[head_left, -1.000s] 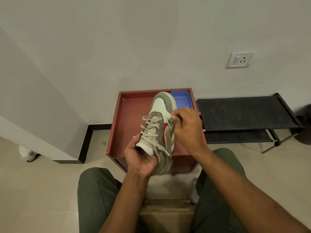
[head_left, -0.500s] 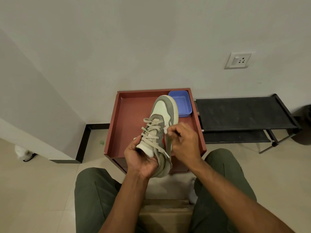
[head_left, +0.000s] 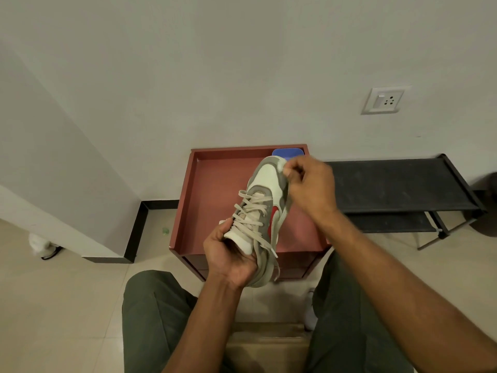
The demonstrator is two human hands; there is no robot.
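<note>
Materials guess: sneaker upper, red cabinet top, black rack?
Sneaker: white panels smooth with faint sheen, leather or synthetic; grey overlays matte, suede-like; flat woven laces. Red cabinet top: even matte coat, thin upturned rim, probably painted metal or laminate. Black rack: thin tube frame, likely metal; dull scuffed shelf, material unclear.

shoe (head_left: 265, 184) over cabinet (head_left: 215, 189) | tub (head_left: 287, 152) in its back-right corner | rack (head_left: 390, 184) right of cabinet | socket (head_left: 383, 100) above rack
</note>
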